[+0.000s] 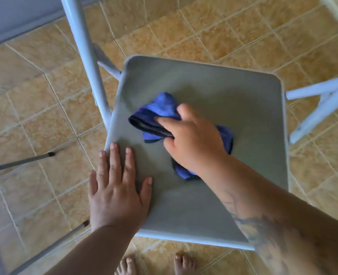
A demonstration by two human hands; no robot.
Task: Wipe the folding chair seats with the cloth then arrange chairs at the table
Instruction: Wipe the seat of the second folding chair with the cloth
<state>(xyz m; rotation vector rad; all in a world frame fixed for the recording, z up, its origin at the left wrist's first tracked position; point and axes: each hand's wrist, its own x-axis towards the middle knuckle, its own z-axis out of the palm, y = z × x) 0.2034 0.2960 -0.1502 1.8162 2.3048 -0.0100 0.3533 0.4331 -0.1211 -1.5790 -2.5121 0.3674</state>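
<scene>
A grey folding chair seat (233, 96) fills the middle of the view, seen from above. A crumpled blue cloth (160, 110) lies on it near the centre. My right hand (192, 139) presses down on the cloth, fingers curled around its folds. My left hand (116, 185) lies flat with fingers spread on the seat's near left corner. The chair's pale metal frame tube (84, 56) rises along the seat's left side.
Orange-brown floor tiles (243, 30) surround the chair. More pale frame tubes (318, 104) stick out at the right. Thin grey legs with dark tips (51, 154) cross the left side. My bare feet (184, 262) stand just below the seat's front edge.
</scene>
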